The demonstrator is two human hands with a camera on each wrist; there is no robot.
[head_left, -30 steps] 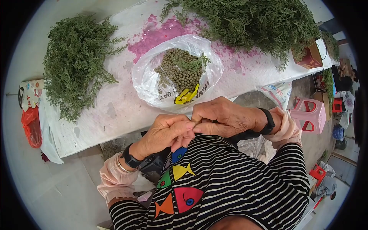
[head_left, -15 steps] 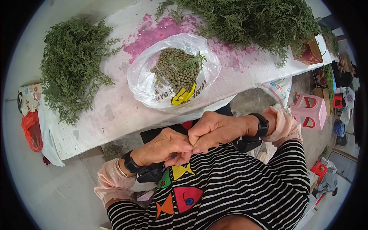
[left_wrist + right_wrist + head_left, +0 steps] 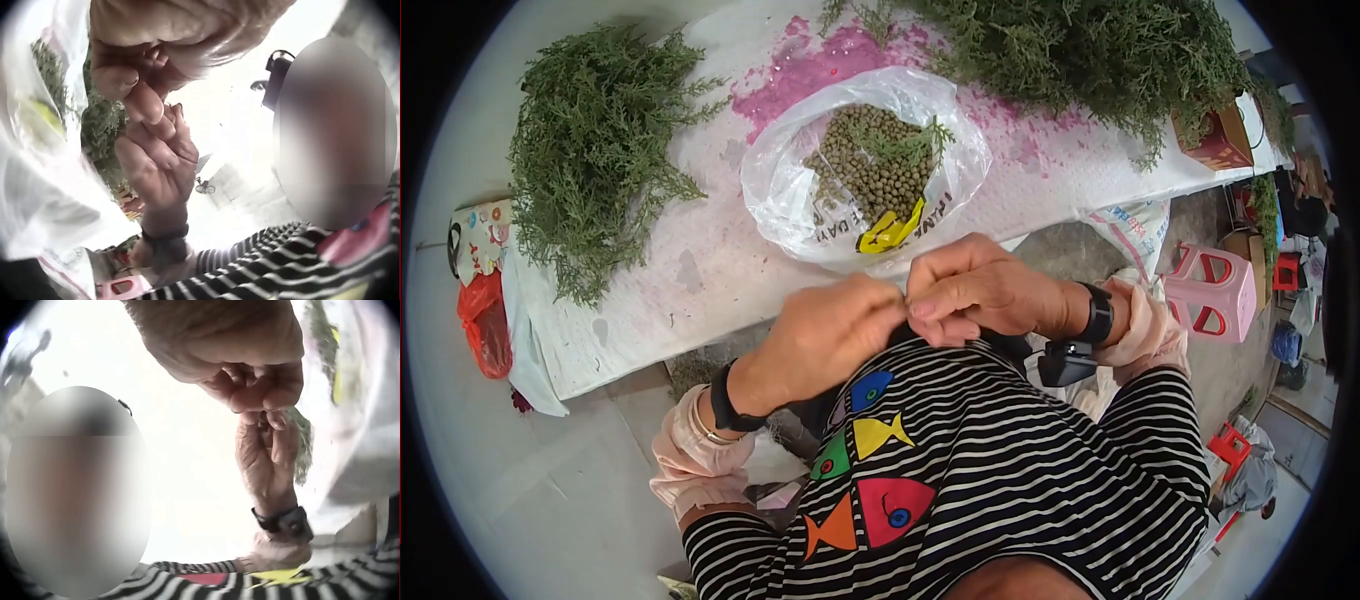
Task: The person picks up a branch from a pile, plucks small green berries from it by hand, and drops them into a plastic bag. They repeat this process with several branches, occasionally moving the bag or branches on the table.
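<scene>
Olive-green berries (image 3: 868, 178) in clear bag (image 3: 785, 205)

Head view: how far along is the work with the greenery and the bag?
Done: the bag holds a mound of small green balls. In hand: left hand and right hand pinch a tiny piece, hidden between their fingertips. Left: a left heap and a back heap of greenery on the table.

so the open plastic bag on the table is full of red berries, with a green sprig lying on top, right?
Not quite. The plastic bag on the table holds small olive-green round bits, not red berries; the head view shows this. The rest stands: the bag is open and the green sprig lies on top of them.
</scene>
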